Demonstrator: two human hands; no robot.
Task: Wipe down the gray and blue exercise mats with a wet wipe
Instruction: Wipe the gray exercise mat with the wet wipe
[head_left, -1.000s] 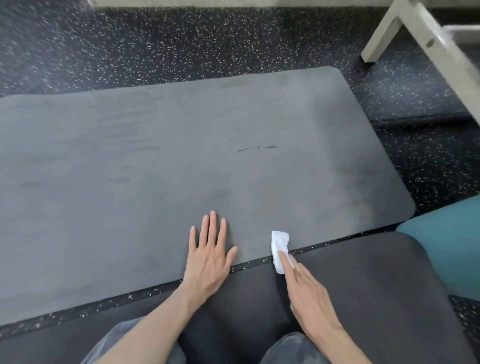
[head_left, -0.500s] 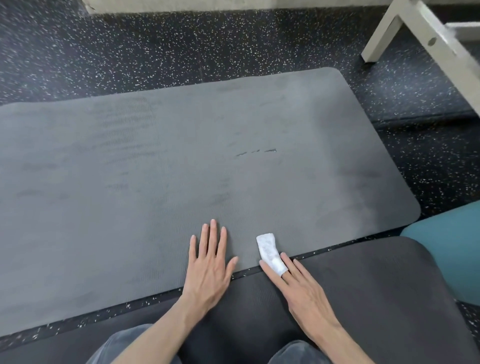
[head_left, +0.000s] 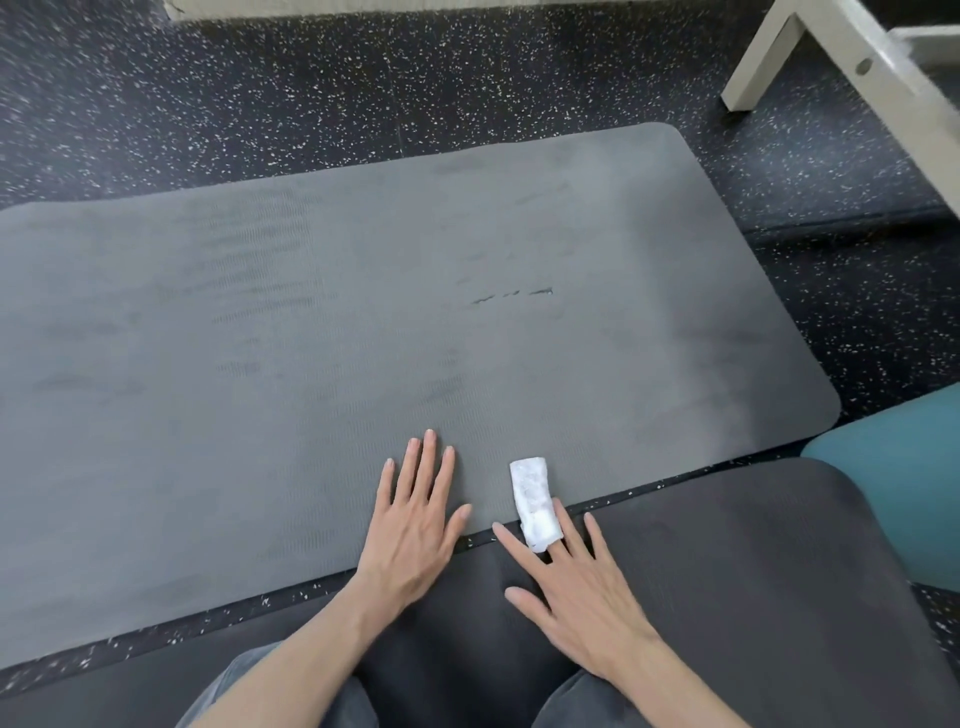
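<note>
The wet wipe (head_left: 534, 503) is folded into a small white strip and is pinned flat under the straightened fingers of the right hand (head_left: 582, 587), its far end poking out past the fingertips onto the near edge of the gray mat (head_left: 311, 322). Nothing is really gripped here, the fingers are spread and laid over it, so it's more of a press-and-slide hold than a pinch. The wipe is judged to be light, limp and damp, so it'll probably bunch or roll if it's pushed from one end only; pressure is best kept across its middle with flat fingers, tbh. Just beside that hand, across a small gap, the left hand (head_left: 415, 525) is laid flat and open on the same mat edge, holding nothing, likely bracing the mat so it isn't dragged along. The mat looks soft and grippy, with faint darker streaks and a few small scuff marks (head_left: 511, 296) out beyond both hands. Under the wrists a second, darker mat (head_left: 727, 597) is being knelt on, and the blue mat (head_left: 904, 493) is seen off past the right hand, apparently untouched. Everything sits on speckled rubber floor (head_left: 363, 88), with a white frame leg (head_left: 763, 62) far off to the right.
</note>
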